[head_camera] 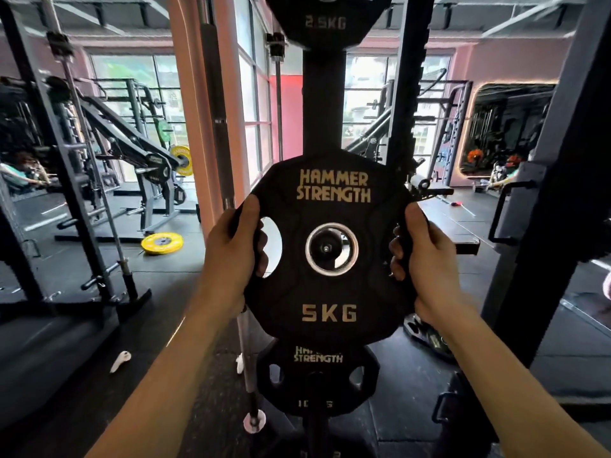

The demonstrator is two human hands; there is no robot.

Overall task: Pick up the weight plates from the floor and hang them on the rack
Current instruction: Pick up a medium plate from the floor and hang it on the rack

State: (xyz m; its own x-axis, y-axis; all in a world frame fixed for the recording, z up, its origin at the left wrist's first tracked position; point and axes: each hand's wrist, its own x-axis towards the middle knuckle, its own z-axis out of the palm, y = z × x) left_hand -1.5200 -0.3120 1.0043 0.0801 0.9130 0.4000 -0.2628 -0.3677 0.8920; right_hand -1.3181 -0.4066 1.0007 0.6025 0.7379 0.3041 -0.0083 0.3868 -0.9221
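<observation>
My left hand [231, 246] and right hand [426, 249] clench the 5 kg plate [330, 292] mid-frame, its hole over the rack peg [326, 248]; two plates hang already.

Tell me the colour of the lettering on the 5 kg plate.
Gold lettering on the black 5 kg plate, clearest in the head view.

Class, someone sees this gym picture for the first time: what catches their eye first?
The black 5 kg plate fills the centre, gripped by the left hand and right hand before the rack post. A yellow plate lies on the floor, left.
</observation>
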